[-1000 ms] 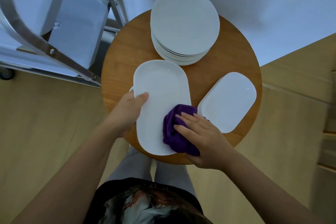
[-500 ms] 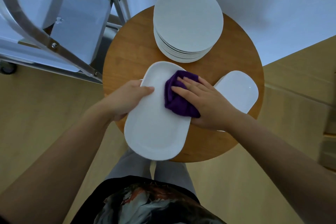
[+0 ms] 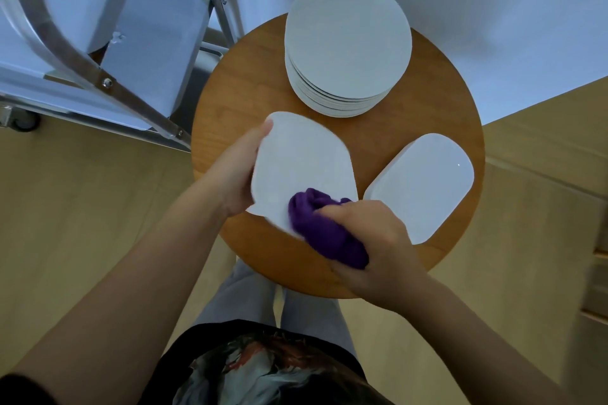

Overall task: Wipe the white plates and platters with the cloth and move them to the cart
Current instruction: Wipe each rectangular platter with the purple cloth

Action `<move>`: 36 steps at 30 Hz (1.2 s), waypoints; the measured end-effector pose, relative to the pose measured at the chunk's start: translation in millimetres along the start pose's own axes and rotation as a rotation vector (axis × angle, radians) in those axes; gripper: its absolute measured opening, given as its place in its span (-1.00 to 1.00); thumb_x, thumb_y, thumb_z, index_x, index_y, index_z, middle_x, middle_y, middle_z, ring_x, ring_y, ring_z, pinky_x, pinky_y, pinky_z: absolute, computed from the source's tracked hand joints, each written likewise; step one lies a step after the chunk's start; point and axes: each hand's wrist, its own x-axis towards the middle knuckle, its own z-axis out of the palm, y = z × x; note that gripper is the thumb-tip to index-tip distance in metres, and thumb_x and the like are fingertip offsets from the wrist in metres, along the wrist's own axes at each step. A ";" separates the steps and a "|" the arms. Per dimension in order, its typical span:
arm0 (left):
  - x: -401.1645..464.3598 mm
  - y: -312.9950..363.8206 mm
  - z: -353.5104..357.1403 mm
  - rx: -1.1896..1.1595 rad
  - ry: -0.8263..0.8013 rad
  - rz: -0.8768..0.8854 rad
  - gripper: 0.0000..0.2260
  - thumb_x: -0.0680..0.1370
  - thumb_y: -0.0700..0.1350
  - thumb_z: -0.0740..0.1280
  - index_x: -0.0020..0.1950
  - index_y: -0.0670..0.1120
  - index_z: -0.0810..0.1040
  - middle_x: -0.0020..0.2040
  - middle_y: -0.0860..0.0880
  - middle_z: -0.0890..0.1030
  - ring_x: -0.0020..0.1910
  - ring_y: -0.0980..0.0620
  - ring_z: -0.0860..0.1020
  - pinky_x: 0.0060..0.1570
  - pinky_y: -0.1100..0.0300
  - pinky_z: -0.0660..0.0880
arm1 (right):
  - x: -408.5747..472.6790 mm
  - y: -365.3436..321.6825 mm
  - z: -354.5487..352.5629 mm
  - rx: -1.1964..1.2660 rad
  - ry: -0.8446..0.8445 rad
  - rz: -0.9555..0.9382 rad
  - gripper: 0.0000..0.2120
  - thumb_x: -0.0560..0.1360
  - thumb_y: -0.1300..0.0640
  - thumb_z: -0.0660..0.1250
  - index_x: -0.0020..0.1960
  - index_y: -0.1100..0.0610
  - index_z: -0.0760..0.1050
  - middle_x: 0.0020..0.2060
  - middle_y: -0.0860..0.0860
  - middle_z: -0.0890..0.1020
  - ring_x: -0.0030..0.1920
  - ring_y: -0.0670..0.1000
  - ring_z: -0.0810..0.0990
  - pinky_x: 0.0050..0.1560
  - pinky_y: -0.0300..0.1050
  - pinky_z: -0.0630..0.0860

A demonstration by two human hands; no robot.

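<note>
Two hands are seen from the head camera over a round wooden table (image 3: 378, 138). An oblong white platter (image 3: 302, 161), tilted up off the table, is held at its left edge in the curled grip of the left hand (image 3: 235, 174). A bunched purple cloth (image 3: 324, 230) is clutched in the right hand (image 3: 371, 240) and pressed against the platter's near end. A second platter (image 3: 424, 184) lies flat to the right, a stack of round plates (image 3: 347, 43) at the far side, the metal cart (image 3: 98, 52) to the left.

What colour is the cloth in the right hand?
Purple; the cloth shows clearly in the head view.
</note>
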 end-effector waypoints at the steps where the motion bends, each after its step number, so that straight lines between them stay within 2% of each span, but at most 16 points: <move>1: -0.8 -0.6 -2.4 -0.031 -0.067 -0.025 -0.47 0.53 0.32 0.08 0.27 -0.04 0.46 0.04 -0.12 0.67 -0.09 -0.06 0.68 -0.22 0.12 0.60 | 4.1 -5.0 -6.0 0.184 0.065 0.141 -0.58 0.29 0.11 0.48 0.11 -0.06 0.48 -0.11 -0.20 0.62 -0.05 -0.10 0.57 -0.17 -0.33 0.49; 2: -1.5 -2.0 -3.9 -0.053 -0.094 -0.051 -0.38 0.49 0.40 0.03 0.26 -0.03 0.46 0.03 -0.13 0.67 -0.09 -0.06 0.68 -0.21 0.11 0.60 | 7.9 -7.1 -12.0 0.409 0.150 0.294 -0.62 0.29 0.11 0.48 0.05 -0.13 0.47 -0.16 -0.25 0.60 -0.08 -0.12 0.58 -0.23 -0.34 0.51; 4: 1.7 -9.1 -5.1 0.013 -0.001 -0.045 -0.35 0.46 0.44 0.00 0.25 0.00 0.46 0.09 -0.13 0.66 -0.04 -0.06 0.66 -0.16 0.07 0.60 | 13.4 0.5 -25.3 0.804 0.314 0.520 -0.62 0.25 0.12 0.48 0.02 -0.12 0.50 -0.18 -0.17 0.62 -0.13 -0.07 0.63 -0.27 -0.26 0.55; 6: 6.1 -20.9 -5.8 0.151 0.196 0.026 -0.39 0.49 0.39 0.03 0.34 0.02 0.40 0.27 -0.10 0.54 0.15 -0.08 0.56 0.06 -0.02 0.53 | 13.6 13.2 -36.1 1.089 0.376 0.607 -0.60 0.28 0.17 0.43 0.11 0.01 0.50 -0.12 -0.03 0.65 -0.08 0.03 0.65 -0.24 -0.14 0.60; 7: 7.3 -24.8 -6.7 0.137 0.224 0.065 -0.40 0.50 0.37 0.05 0.40 0.04 0.34 0.34 -0.08 0.48 0.26 -0.09 0.49 0.17 -0.07 0.47 | 12.9 17.6 -37.8 1.202 0.387 0.626 -0.61 0.33 0.17 0.39 0.15 0.07 0.49 -0.09 0.01 0.66 -0.06 0.05 0.65 -0.21 -0.11 0.61; 9: 9.4 -32.7 -11.1 -0.086 -0.015 0.162 -0.39 0.50 0.35 0.05 0.45 0.06 0.32 0.39 -0.07 0.44 0.37 -0.12 0.40 0.28 -0.10 0.40 | 9.8 22.6 -34.4 1.346 0.404 0.687 -0.64 0.40 0.16 0.29 0.19 0.11 0.48 -0.06 0.03 0.67 -0.05 0.04 0.66 -0.19 -0.10 0.61; 11: 7.0 -34.3 -15.2 -0.357 -0.232 0.212 -0.42 0.54 0.30 0.03 0.42 -0.01 0.38 0.37 -0.11 0.46 0.36 -0.11 0.41 0.26 -0.05 0.43 | 3.0 29.4 -27.9 1.396 0.417 0.791 -0.66 0.40 0.14 0.27 0.18 0.11 0.50 -0.06 0.03 0.68 -0.08 0.02 0.67 -0.20 -0.12 0.60; 14: 2.2 -29.7 -18.8 -0.472 -0.292 0.187 -0.48 0.54 0.24 0.09 0.35 -0.03 0.49 0.31 -0.11 0.53 0.31 -0.10 0.47 0.14 0.03 0.51 | -4.6 42.7 -20.4 1.287 0.415 0.949 -0.60 0.39 0.07 0.33 0.22 0.10 0.50 0.02 0.06 0.67 0.00 0.07 0.65 -0.14 -0.05 0.62; 16: -0.1 -30.7 -18.5 -0.397 -0.271 0.204 -0.48 0.54 0.22 0.10 0.37 -0.05 0.46 0.30 -0.13 0.53 0.29 -0.10 0.49 0.09 0.05 0.53 | -6.3 51.1 -15.4 1.092 0.490 1.012 -0.62 0.45 0.05 0.34 0.25 0.07 0.47 0.05 0.07 0.64 0.07 0.12 0.60 -0.07 -0.02 0.60; 19: -7.0 -30.3 -14.7 -0.289 -0.252 0.242 -0.51 0.55 0.18 0.10 0.38 -0.05 0.44 0.30 -0.14 0.53 0.28 -0.10 0.50 0.09 0.06 0.54 | -0.4 60.8 -12.0 1.038 0.633 1.044 -0.69 0.50 0.06 0.31 0.23 0.02 0.46 0.02 0.01 0.63 0.08 0.09 0.59 -0.11 -0.07 0.56; 23: -19.7 -19.2 -11.3 -0.180 -0.189 0.320 -0.52 0.52 0.15 0.15 0.34 -0.07 0.45 0.22 -0.12 0.59 0.20 -0.08 0.56 0.04 0.11 0.56 | 18.6 60.5 -9.3 0.584 0.595 0.871 -0.60 0.49 0.01 0.29 0.32 -0.02 0.38 0.06 -0.13 0.56 0.09 -0.06 0.55 -0.02 -0.22 0.53; 26: -28.1 -11.8 -3.2 0.011 -0.165 0.352 -0.61 0.43 0.19 0.23 0.10 0.01 0.62 0.04 -0.08 0.68 0.03 -0.05 0.64 -0.08 0.15 0.59 | 34.6 50.6 -3.0 0.348 0.499 0.733 -0.50 0.46 -0.10 0.22 0.39 -0.06 0.29 0.09 -0.26 0.48 0.08 -0.21 0.47 -0.05 -0.40 0.46; 29: -31.7 -8.2 4.2 0.092 -0.146 0.362 -0.67 0.37 0.23 0.27 -0.10 0.08 0.69 -0.09 -0.05 0.70 -0.12 0.00 0.67 -0.22 0.22 0.58 | 47.1 32.9 8.3 0.310 0.431 0.652 -0.64 0.46 -0.12 0.20 0.25 -0.25 0.30 0.04 -0.34 0.47 0.09 -0.18 0.49 0.06 -0.19 0.53; 32: -29.5 -10.4 12.9 0.093 -0.131 0.347 -0.67 0.43 0.17 0.24 -0.09 -0.02 0.67 -0.14 -0.10 0.70 -0.16 -0.01 0.67 -0.24 0.22 0.58 | 56.7 6.3 19.8 0.306 0.423 0.543 -0.72 0.48 -0.08 0.21 0.14 -0.35 0.28 0.08 -0.27 0.50 0.14 -0.10 0.50 0.12 0.03 0.53; 34: -27.2 -18.3 20.4 0.050 -0.072 0.332 -0.70 0.54 0.11 0.21 -0.02 -0.05 0.63 -0.13 -0.11 0.69 -0.08 -0.09 0.64 -0.12 0.11 0.58 | 63.3 -8.9 26.8 0.279 0.393 0.450 -0.69 0.49 -0.03 0.22 0.20 -0.28 0.31 0.11 -0.24 0.50 0.17 -0.07 0.50 0.17 0.14 0.47; 36: -25.9 -24.4 25.6 0.021 0.038 0.385 -0.79 0.59 0.00 0.20 -0.05 -0.05 0.58 -0.22 -0.01 0.67 -0.08 -0.08 0.61 -0.11 0.11 0.55 | 67.3 -18.4 36.4 0.260 0.305 0.394 -0.63 0.50 0.00 0.22 0.30 -0.07 0.38 0.21 -0.09 0.52 0.26 0.00 0.45 0.24 0.23 0.38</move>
